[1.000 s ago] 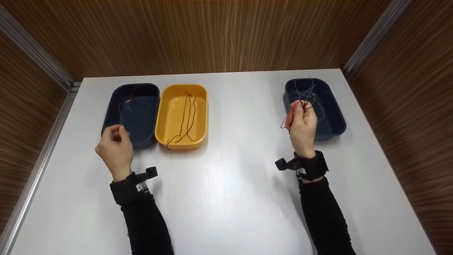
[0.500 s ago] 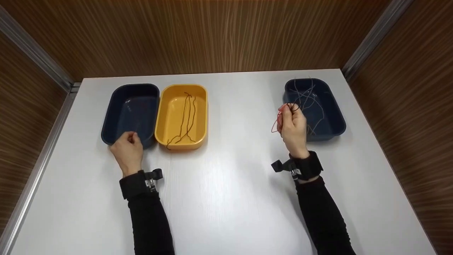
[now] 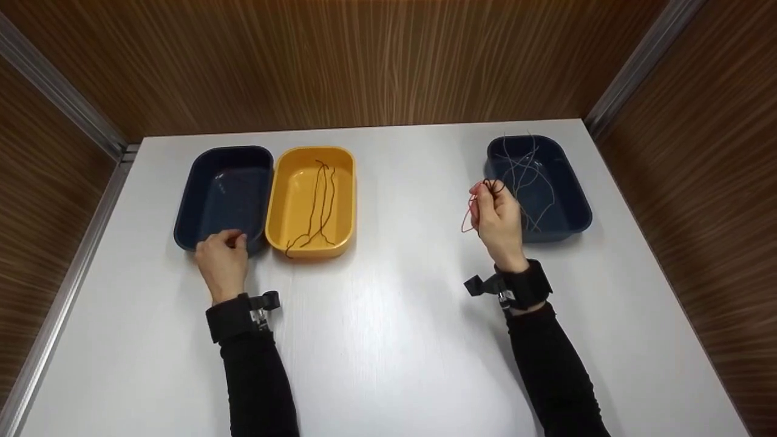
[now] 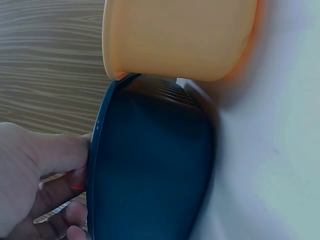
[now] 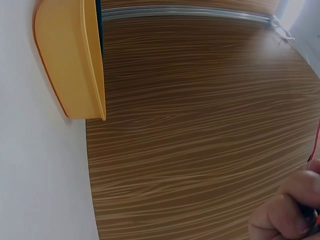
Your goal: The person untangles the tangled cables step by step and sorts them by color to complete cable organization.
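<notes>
In the head view my left hand (image 3: 223, 264) is at the near rim of the left dark blue bin (image 3: 224, 206), its thumb and fingertips close together. A short bit of red wire (image 4: 78, 187) shows between those fingers in the left wrist view; the rest of it is hidden. My right hand (image 3: 499, 221) grips a bunch of red and black wires in front of the right dark blue bin (image 3: 564, 200). A red loop (image 3: 466, 221) hangs from its left side and black loops (image 3: 495, 187) stick out on top.
A yellow bin (image 3: 281, 200) holding several black wires (image 3: 314, 203) stands against the left blue bin. Grey wires (image 3: 551, 182) lie in the right blue bin, some reaching past its far rim. Wood-grain panels (image 3: 388, 67) enclose the white table (image 3: 388, 303) at the back and sides.
My left hand has moved right and slightly nearer along the left bin's rim; the red wire seen inside that bin no longer shows. My right hand has shifted left with its bunch of wires.
</notes>
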### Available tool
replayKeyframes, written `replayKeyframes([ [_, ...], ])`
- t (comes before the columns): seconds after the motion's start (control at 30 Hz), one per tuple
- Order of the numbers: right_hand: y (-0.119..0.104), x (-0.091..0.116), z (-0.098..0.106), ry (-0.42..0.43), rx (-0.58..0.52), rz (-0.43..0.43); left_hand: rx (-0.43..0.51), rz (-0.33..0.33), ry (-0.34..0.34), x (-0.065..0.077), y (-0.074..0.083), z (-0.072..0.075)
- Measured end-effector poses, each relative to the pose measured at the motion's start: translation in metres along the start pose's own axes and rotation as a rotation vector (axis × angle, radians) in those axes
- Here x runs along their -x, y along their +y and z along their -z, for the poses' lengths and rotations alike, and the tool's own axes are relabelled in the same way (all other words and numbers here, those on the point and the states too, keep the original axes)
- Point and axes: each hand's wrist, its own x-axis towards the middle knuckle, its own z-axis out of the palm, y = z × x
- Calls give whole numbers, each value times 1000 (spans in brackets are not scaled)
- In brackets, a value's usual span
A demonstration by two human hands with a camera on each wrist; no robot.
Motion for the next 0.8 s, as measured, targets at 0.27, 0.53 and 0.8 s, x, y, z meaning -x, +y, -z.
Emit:
replayKeyframes([
  [0.27,0,0,1,-7,-17,9,11,-26,15,1,9,2],
  [0.53,-4,0,1,-2,-70,-2,178,-212,158,9,39,4],
  [0.8,-8,3,0,-3,-70,5,345,-393,203,28,83,2],
])
